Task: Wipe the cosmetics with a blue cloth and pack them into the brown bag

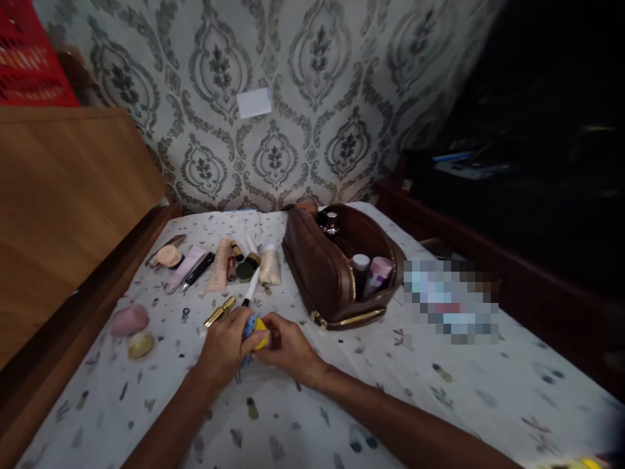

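My left hand point(222, 345) is closed around a small blue and yellow object point(262, 334); its kind I cannot make out. From the other side, the fingers of my right hand point(295, 352) pinch its yellow part. Just beyond the hands lie a gold tube point(219, 312) and a white stick with a black end point(252, 286). An open brown toiletry bag point(315, 273) stands to the right, holding a white-capped jar point(360, 264), a pink and purple container point(378, 273) and a silver-capped bottle point(332, 223).
Behind my left hand lie a peach tube point(219, 264), a cream tube point(270, 266), a black pen-like tube point(198, 272) and a round compact point(168, 255). Left are a pink sponge-like piece point(130, 320) and a yellowish round item point(141, 346). Wooden furniture point(68, 228) flanks the patterned sheet point(293, 423).
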Demonstrator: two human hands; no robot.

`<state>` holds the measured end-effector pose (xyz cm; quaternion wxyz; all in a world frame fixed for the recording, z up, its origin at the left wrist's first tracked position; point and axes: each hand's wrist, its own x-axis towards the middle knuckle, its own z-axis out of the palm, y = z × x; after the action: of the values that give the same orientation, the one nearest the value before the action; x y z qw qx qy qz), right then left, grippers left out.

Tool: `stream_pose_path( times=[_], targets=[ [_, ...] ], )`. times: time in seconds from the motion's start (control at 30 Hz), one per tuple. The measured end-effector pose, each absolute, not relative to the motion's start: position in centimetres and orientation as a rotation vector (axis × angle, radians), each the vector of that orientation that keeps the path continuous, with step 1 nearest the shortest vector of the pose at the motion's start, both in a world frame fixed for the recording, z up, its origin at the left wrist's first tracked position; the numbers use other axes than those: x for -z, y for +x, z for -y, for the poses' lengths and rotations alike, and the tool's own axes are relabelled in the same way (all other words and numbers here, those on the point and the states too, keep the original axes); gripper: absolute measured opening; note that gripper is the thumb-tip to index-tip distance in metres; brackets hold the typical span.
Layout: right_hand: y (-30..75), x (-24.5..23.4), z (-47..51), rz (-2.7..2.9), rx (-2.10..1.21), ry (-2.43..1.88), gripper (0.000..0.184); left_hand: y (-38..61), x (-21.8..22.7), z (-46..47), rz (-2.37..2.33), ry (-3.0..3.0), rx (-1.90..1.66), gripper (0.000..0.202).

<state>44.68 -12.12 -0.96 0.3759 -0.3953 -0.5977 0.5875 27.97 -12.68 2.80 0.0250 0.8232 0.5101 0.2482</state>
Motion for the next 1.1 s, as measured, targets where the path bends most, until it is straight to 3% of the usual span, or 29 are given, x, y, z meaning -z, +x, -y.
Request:
stream_pose_path(
  times=[0.17,0.33,0.5,0.63,0.7,0.83,1.1],
  targets=[
    [45.2,0.1,12.6,1.709,-1.133,-1.206,0.041,28.2,-2.6,12.6,-1.701,2.507,-0.756,0.035],
    [45.3,0.1,12.7,1.752,-1.03,-1.087,0.048,28.4,-2.5,12.4,-1.679,2.456,-0.802,0.039],
    [45.1,0.8,12.0,1.549,-1.323,-0.867,0.043,28.6,-3.4,12.4,-1.556,2.185,-0.973,0.04],
    [45.1,0.2,11.6,1.206,-1.676,-0.716,0.055,28.7,-4.1,12.4,-1.431,1.969,-1.146,0.035],
    [45.3,-0.4,11.5,1.122,-1.698,-0.697,0.057,28.7,-3.8,12.5,-1.342,2.008,-1.108,0.031],
    [45.5,-1.3,11.6,1.095,-1.668,-0.722,0.052,29.0,-2.5,12.6,-1.394,2.193,-0.959,0.07],
    [46.2,-1.3,11.3,1.296,-1.592,-0.816,0.048,28.2,-2.1,12.5,-1.272,2.43,-0.941,0.057]
  ],
)
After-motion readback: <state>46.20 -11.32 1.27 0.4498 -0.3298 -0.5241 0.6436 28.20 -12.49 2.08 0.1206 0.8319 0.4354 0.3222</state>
